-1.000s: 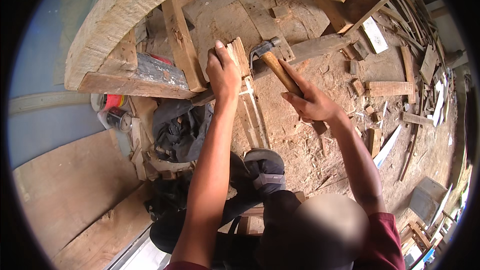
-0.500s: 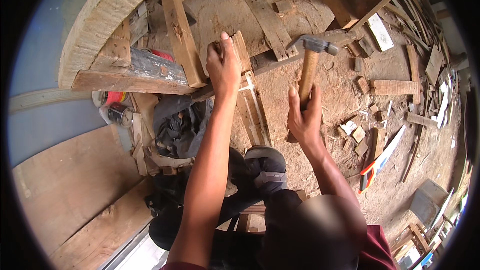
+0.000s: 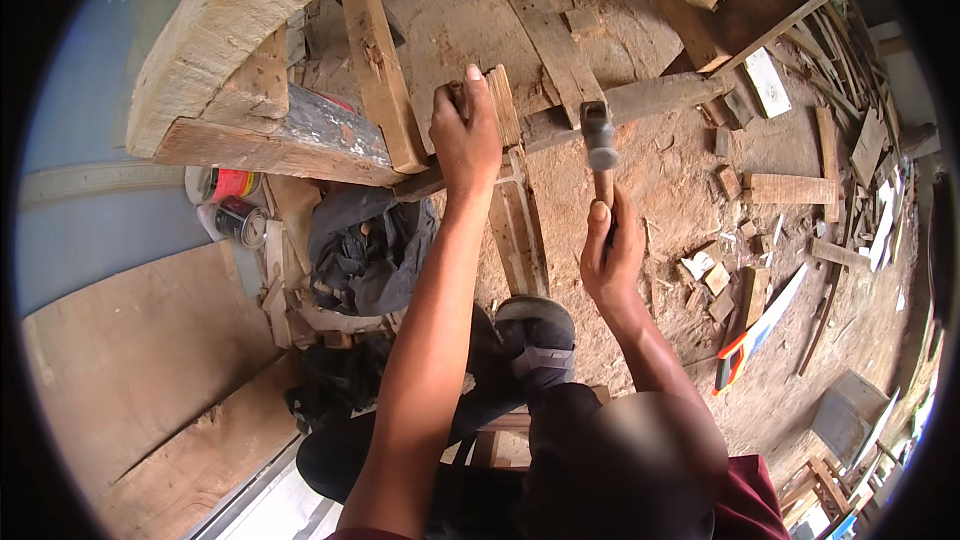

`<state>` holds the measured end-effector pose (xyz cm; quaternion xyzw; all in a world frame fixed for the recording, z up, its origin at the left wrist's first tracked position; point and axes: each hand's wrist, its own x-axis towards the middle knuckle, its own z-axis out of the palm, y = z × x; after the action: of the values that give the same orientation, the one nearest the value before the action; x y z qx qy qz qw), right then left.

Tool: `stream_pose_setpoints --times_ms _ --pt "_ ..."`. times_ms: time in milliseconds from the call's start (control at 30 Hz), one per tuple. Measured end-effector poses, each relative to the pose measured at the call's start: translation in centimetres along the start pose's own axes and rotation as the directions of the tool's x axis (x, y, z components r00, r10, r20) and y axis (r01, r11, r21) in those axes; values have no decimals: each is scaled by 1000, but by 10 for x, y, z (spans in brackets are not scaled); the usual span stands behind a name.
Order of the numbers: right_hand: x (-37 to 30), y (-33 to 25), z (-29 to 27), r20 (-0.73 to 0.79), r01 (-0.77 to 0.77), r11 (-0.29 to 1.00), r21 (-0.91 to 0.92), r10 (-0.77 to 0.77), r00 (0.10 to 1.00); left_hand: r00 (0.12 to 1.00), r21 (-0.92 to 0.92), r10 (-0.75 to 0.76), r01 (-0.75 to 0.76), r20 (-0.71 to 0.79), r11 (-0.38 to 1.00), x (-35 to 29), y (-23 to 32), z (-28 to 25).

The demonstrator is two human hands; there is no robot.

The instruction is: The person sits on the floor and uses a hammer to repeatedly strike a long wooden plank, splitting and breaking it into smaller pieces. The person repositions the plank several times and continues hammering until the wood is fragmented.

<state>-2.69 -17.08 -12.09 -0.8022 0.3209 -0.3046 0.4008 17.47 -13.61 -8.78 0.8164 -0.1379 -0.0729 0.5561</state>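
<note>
A claw hammer is in my right hand, whose fingers wrap round its wooden handle. Its head stands up near a slat of the wooden frame, with the striking face toward me. My left hand is closed round a short wooden piece at the frame's rail, thumb pointing away from me. The far side of that grip is hidden. Just below, a narrow board with pale strips runs from the rail toward my shoe.
A handsaw with an orange handle lies on the dusty ground at right, near several wood offcuts. A black plastic bag and a tin can are at left. Scrap boards pile up at far right.
The hammer has swung round in my right hand, so its head now faces me and sits slightly left of before. My left hand keeps its hold; the whole view has shifted a little.
</note>
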Motion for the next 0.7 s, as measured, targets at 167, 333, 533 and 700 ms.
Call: stream_pose_setpoints --times_ms 167,333,533,700 --pt "-5 0 -1 101 -209 933 294 187 977 997 5 55 -55 -49 998 -1 0 1" --pt "-7 -19 -15 118 31 999 45 -36 992 991 -16 120 -121 -57 992 1 -4 1" --pt "1 -18 2 156 171 985 -16 -167 974 990 -28 120 -123 -78 992 0 -3 2" --pt "-4 -18 -1 -16 373 928 -13 -373 928 994 -35 81 -84 -72 996 0 -8 1"
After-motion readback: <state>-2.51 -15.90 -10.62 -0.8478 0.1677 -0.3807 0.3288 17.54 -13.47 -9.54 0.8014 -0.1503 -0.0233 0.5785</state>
